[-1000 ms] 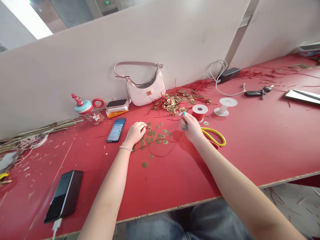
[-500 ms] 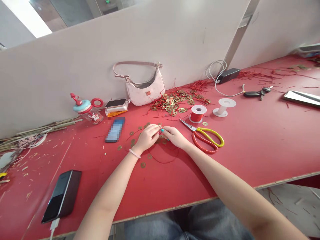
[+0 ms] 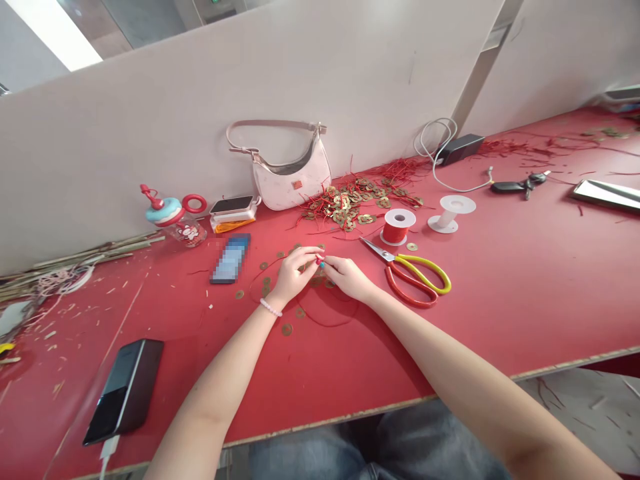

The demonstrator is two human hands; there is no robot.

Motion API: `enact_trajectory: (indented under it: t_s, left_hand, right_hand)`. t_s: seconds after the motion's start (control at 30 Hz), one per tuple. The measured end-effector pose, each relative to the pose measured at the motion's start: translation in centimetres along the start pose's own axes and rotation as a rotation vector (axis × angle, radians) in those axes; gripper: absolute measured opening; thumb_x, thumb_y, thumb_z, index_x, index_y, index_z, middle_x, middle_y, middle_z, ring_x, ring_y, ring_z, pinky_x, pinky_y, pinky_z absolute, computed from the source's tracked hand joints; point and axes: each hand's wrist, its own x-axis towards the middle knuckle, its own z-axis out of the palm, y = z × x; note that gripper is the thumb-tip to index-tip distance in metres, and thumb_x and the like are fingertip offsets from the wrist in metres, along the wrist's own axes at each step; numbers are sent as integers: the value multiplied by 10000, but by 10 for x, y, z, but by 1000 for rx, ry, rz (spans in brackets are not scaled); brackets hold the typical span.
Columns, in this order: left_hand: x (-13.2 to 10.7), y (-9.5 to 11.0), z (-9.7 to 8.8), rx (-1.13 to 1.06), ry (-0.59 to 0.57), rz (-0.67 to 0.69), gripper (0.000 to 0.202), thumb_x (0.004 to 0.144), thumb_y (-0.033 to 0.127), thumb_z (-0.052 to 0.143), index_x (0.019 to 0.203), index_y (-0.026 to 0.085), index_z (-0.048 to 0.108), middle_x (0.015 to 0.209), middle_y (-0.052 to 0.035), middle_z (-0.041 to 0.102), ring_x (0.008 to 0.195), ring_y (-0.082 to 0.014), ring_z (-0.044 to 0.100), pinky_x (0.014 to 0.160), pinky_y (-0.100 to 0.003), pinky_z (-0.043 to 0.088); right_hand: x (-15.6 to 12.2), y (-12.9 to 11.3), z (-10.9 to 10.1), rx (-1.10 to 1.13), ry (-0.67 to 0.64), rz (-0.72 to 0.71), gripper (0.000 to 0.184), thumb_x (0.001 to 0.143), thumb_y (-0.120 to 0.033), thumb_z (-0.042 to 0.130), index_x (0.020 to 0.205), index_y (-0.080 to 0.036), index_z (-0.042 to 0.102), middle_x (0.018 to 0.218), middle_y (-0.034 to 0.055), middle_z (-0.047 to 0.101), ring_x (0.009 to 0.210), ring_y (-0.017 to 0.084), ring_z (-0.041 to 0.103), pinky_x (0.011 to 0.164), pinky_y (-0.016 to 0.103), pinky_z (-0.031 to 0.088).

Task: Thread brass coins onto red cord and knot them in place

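Note:
My left hand point(image 3: 296, 272), with a pale bead bracelet point(image 3: 271, 307) at the wrist, pinches at the middle of the table. My right hand point(image 3: 347, 277) meets it fingertip to fingertip, also closed in a pinch. A thin red cord point(image 3: 330, 325) loops out from under the hands across the tabletop. The bit of cord between the fingertips is too small to make out clearly. Several loose brass coins point(image 3: 287, 329) lie around and beneath the hands. Just right of my right hand rest scissors point(image 3: 393, 257) with one red and one yellow handle, blades parted slightly.
Behind the hands lies a heap of coins tied with red cord point(image 3: 350, 200), beside a pink handbag point(image 3: 293, 183). A red cord spool point(image 3: 397, 230) and a bare white spool point(image 3: 450, 215) stand right. A phone point(image 3: 230, 260), a cup point(image 3: 183, 230) and a power bank point(image 3: 125, 390) are left.
The fingertips have shifted slightly against each other, and my right fingers have turned a little. Both hands stay together in the same place. The view has moved very slightly.

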Motion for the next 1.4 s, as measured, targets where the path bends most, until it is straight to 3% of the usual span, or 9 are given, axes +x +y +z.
enact_trajectory:
  t_s: [0.33,0.63,0.73,0.87,0.97,1.07,1.17,1.23,1.4]
  left_hand:
    - [3,-10,-3,-120,224,-214,185,865,282,485,882,159,622,967,-88,648,905,-163,609,793,-288,500]
    - [5,-32,-9,-182,489,-461,286,859,372,478,955,141,619,1033,-118,663,880,-160,620,724,-260,491]
    - [3,-36,-11,-165,511,-490,304,856,377,475,986,145,622,1029,-113,663,825,-151,617,673,-245,486]
    - [6,-39,-19,-128,475,-462,288,846,357,488,970,136,624,1030,-120,662,847,-159,623,734,-266,494]
    - [13,-46,-42,-46,400,-445,272,822,332,512,946,120,628,989,-125,674,865,-177,636,797,-295,492]
    - [15,-60,-84,87,341,-486,245,783,300,540,894,112,652,952,-116,683,908,-201,634,869,-326,472]
    - [4,-70,-131,119,419,-666,213,734,234,566,893,121,653,1000,-100,672,982,-192,610,941,-319,438]
    - [-10,-73,-156,104,402,-748,243,693,183,584,921,123,644,1032,-116,661,999,-206,607,929,-352,451]
    - [-43,-74,-184,-128,235,-1011,413,630,162,623,1042,196,609,1205,-117,586,1144,-235,535,950,-389,442]
  right_hand:
    - [-3,-9,-4,-34,42,-1,228,814,-249,380,596,-185,364,555,-40,402,537,91,352,537,219,285]
    - [-13,-24,-8,51,-203,-144,197,790,-194,397,646,-169,530,598,-18,492,576,98,410,579,225,330]
    - [-14,-26,-7,57,-247,-131,183,770,-156,397,667,-168,548,611,-13,520,572,98,435,576,223,340]
    - [-12,-20,-6,37,-196,-123,213,828,-221,389,671,-181,526,583,-16,504,576,105,446,603,230,361]
    - [-11,-16,-5,30,-153,-86,211,851,-264,386,730,-186,539,595,-16,503,581,108,457,608,233,371]
    - [-10,-16,-6,33,-122,-70,217,852,-274,382,708,-185,518,599,-20,485,565,102,446,600,233,371]
    - [-10,-17,-6,41,-83,-50,217,844,-272,384,671,-185,483,594,-24,480,556,99,438,592,233,366]
    - [-10,-16,-6,47,-81,-35,220,839,-267,380,657,-185,471,593,-25,481,554,98,438,585,231,362]
    - [-8,-11,-4,37,-109,-42,232,842,-278,377,651,-185,469,608,-22,491,574,101,455,607,234,367]
